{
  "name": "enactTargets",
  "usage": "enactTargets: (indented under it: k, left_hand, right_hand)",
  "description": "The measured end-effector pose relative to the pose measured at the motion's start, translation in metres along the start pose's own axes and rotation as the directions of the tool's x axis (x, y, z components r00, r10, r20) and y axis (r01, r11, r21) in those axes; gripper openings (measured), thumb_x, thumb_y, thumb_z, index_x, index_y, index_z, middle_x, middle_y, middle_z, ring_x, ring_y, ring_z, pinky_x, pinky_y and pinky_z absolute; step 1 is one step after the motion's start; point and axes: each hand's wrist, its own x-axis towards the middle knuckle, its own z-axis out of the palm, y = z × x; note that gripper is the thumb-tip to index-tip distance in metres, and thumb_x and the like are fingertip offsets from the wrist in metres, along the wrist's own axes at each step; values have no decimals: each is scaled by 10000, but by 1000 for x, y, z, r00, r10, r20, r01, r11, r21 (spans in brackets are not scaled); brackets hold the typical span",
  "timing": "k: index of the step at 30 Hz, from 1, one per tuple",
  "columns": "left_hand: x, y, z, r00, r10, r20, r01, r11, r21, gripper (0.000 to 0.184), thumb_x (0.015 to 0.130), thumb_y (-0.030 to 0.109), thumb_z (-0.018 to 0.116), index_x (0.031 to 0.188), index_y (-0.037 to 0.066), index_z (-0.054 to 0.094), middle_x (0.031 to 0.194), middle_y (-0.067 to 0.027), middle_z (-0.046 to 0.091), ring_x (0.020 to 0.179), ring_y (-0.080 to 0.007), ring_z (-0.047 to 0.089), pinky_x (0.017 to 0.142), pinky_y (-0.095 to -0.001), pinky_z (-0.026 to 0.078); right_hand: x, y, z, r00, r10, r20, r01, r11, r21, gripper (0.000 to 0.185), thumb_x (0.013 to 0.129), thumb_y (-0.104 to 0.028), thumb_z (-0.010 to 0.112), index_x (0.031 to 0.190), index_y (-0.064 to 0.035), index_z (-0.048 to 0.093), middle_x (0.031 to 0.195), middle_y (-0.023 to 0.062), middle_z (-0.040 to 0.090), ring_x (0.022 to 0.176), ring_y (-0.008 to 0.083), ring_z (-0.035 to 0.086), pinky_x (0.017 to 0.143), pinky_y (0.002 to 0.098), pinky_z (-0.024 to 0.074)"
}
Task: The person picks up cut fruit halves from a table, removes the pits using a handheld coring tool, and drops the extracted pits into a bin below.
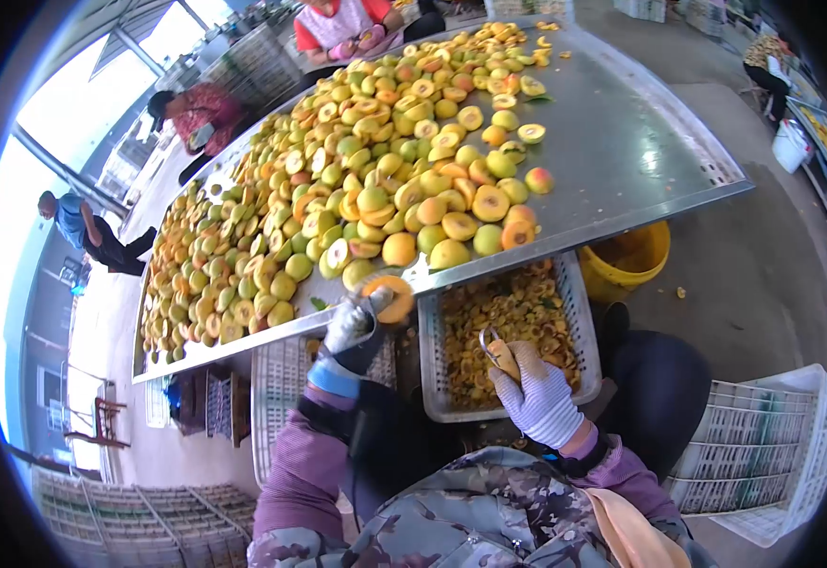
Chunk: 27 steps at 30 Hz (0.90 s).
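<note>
One halved, orange-fleshed fruit point(392, 303): clamped in gloved left hand point(352, 327), beside near rim of grey metal table point(622, 142). Striped-gloved right hand point(541, 405): closed around wooden-handled tool with curved metal tip point(501, 357). Step, as judged: fruit and tool held apart; next move calls for steady grip, fingers clear of tip.

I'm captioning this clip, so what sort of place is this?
Probably a fruit-processing shed: halved apricots or peaches heap a metal table, and a crate below holds fruit scraps.
</note>
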Motion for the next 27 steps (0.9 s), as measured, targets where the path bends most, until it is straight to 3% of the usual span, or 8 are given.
enactTargets:
  k: [3,4,7,10,13,18,25,27]
  left_hand:
    - [-32,-27,46,935,-315,-162,218,873,-437,665,942,585,341,1238,12,500,1184,-174,607,1019,-322,626,799,-404,539]
    - [-42,-24,56,948,-315,-57,238,813,-532,521,982,474,389,1227,30,512,1159,-129,621,1037,-250,620,887,-359,509]
    - [-57,-37,72,945,-317,-78,236,830,-506,463,988,408,423,1234,25,510,1182,-131,611,1048,-239,617,882,-365,513]
    - [-62,-49,75,975,-81,-209,86,996,15,411,988,301,456,1276,8,474,1194,-130,595,1048,-230,614,890,-363,508]
    - [-64,-42,78,987,-50,-151,46,999,-28,426,962,227,504,1305,-16,438,1206,-136,577,1037,-230,616,906,-371,499]
    - [-63,-30,92,978,-198,-59,128,805,-579,559,901,361,561,1283,-35,461,1205,-154,566,1089,-254,576,970,-356,451]
    - [-62,-26,102,985,-172,20,159,855,-493,577,951,456,435,1231,-45,501,1140,-136,587,1042,-214,572,942,-320,447]
    - [-64,-21,111,994,-55,-92,45,992,-116,533,989,423,361,1158,-46,549,1076,-121,612,982,-187,581,891,-298,460]
  right_hand:
    - [0,-4,15,999,-15,45,18,998,-60,255,844,-171,648,1057,-75,545,799,181,613,719,385,620,605,425,489]
    - [-2,-2,19,998,-49,47,53,994,-93,257,839,-171,650,1052,-75,543,794,180,613,714,382,621,605,425,491]
    - [-5,3,27,996,-49,81,64,979,-195,322,824,-169,647,1092,-49,512,833,171,622,720,362,628,603,419,501]
    - [-3,5,30,992,-67,107,91,967,-239,337,814,-166,643,1079,-26,488,859,162,621,727,344,634,598,413,507]
    - [0,5,32,987,-26,161,67,965,-252,313,816,-172,634,1056,-35,487,822,164,613,707,344,631,590,422,503]
    - [2,8,33,971,-12,240,96,935,-342,311,819,-196,615,1027,-14,472,699,151,599,579,351,610,516,439,490]
    - [-6,16,42,945,72,318,67,911,-406,309,860,-267,569,993,-8,466,676,142,632,590,318,644,492,435,497]
    - [-8,18,43,950,50,310,65,934,-351,319,862,-249,568,1026,6,470,686,151,635,594,329,642,498,445,500]
